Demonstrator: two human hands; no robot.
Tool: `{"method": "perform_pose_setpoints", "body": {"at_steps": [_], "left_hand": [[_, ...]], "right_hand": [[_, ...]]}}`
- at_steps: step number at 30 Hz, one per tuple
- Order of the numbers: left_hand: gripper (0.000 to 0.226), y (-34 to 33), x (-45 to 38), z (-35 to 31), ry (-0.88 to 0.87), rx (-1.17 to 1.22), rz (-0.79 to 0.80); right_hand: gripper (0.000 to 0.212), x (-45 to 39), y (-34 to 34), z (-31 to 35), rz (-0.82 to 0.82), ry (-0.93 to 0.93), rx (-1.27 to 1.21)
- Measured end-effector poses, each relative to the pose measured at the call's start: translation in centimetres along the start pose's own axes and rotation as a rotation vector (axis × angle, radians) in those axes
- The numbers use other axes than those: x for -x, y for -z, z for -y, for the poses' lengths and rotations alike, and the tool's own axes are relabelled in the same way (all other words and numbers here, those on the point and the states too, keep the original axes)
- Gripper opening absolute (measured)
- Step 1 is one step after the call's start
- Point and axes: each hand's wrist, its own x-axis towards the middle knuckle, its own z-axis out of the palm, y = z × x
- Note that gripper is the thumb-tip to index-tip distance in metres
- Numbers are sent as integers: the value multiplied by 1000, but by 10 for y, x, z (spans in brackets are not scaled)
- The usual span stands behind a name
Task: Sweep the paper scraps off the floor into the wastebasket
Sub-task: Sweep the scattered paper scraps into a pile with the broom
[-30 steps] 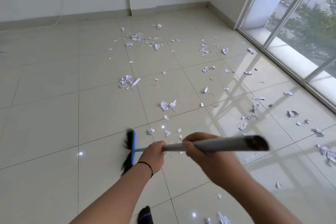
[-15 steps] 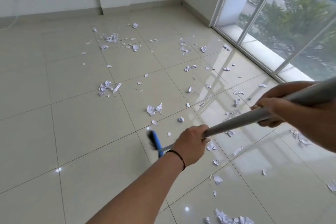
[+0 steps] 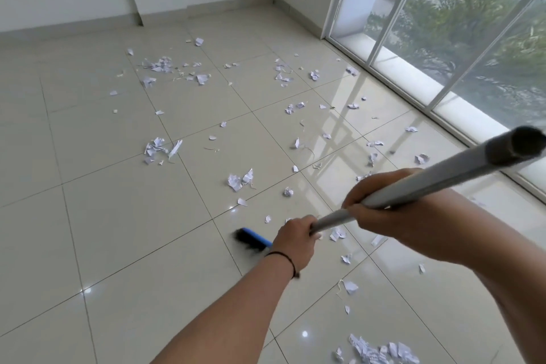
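Observation:
Both hands hold a broom by its grey handle [image 3: 428, 183]. My left hand [image 3: 294, 241] grips the handle low down, close to the blue broom head [image 3: 254, 238] with black bristles, which is partly hidden behind that hand. My right hand [image 3: 393, 210] grips the handle higher up. White paper scraps [image 3: 240, 180] lie scattered over the beige tiled floor [image 3: 124, 216], from the far wall to the window. A small heap of scraps [image 3: 381, 352] lies at the bottom right. No wastebasket is in view.
A floor-to-ceiling window [image 3: 461, 38] with white frames runs along the right side. White walls with a skirting board [image 3: 206, 7] close the far end. A black band is on my left wrist.
The broom head has swung to the right across the floor, then back a little. My right hand came down and left along the handle's line. The view turned towards the window.

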Motion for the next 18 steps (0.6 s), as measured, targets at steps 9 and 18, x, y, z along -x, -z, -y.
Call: {"method": "perform_pose_setpoints", "body": {"at_steps": [9, 18], "left_hand": [[5, 63, -4, -24, -210, 86, -318], [13, 137, 19, 55, -38, -225, -289]], "right_hand": [[33, -10, 39, 34, -323, 127, -184], [68, -74, -5, 62, -84, 207, -136]]}}
